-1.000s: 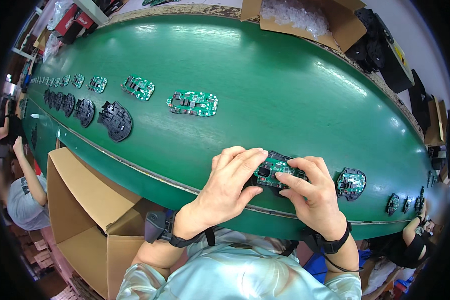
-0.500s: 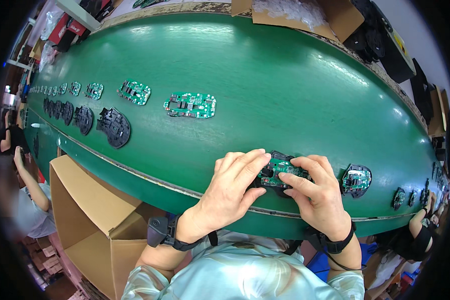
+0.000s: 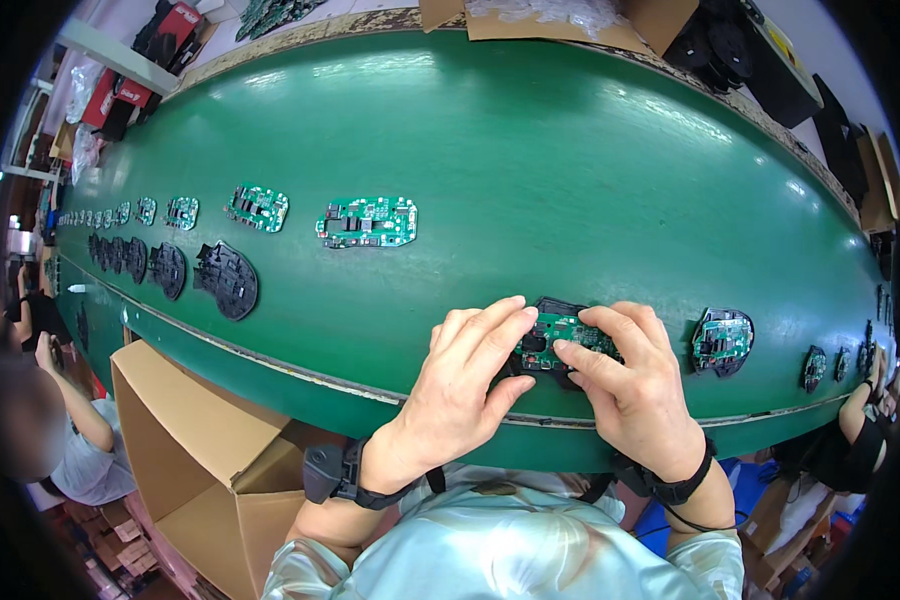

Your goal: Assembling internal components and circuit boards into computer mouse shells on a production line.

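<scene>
A green circuit board lies on a black plastic shell near the front edge of the green conveyor belt. My left hand grips the left side of the board and shell, fingers spread over them. My right hand holds the right side, with its index finger pressing on the board. To the right, a finished board-in-shell rests on the belt. Loose green boards and black shells lie in two rows to my left.
An open cardboard box stands below the belt at my left. Another person is at the far left, and a sleeved arm shows at the right. More assembled units trail off right. Boxes and black parts sit beyond the belt's far edge.
Both hands stay on the same board and shell, fingers shifting slightly. The view has drifted a little, so the belt items sit slightly lower left.
</scene>
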A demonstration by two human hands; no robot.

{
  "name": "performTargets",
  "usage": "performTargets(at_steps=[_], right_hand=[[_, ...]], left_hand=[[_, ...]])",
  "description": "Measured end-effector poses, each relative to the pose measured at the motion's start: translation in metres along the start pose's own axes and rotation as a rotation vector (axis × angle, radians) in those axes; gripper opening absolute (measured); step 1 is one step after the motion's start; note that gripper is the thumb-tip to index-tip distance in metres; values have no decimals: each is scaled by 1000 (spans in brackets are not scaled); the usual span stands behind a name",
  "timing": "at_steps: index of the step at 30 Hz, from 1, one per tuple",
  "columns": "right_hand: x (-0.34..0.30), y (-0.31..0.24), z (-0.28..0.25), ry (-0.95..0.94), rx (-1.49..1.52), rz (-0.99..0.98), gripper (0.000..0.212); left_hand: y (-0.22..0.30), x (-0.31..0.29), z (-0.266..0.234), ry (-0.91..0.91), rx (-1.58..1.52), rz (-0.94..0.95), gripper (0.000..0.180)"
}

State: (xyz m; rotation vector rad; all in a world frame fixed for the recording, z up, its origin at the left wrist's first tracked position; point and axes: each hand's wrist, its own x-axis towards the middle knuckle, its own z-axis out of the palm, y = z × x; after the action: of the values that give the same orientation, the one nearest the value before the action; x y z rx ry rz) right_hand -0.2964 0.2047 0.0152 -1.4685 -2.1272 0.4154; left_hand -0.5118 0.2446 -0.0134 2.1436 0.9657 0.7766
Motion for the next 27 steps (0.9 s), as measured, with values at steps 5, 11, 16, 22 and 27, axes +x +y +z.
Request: performTargets(at_steps=[5,11,16,22,27], right_hand=[[-1,10,-3,32,31,22,34],[-11,32,-12,72,-40,-5,33],[-11,35,-14,88,-60,9,31],[-8,34,-13,105,-52,27,30],[-9,36,-12,117,-56,25,31]], left_hand=[[4,15,10,4,-24,1,68],[17,28,34,48,5,-25,69],[17,35,37,36,22,-30,69],[14,39,33,34,24,-15,69],[14,40,34,29,24,-24,68]])
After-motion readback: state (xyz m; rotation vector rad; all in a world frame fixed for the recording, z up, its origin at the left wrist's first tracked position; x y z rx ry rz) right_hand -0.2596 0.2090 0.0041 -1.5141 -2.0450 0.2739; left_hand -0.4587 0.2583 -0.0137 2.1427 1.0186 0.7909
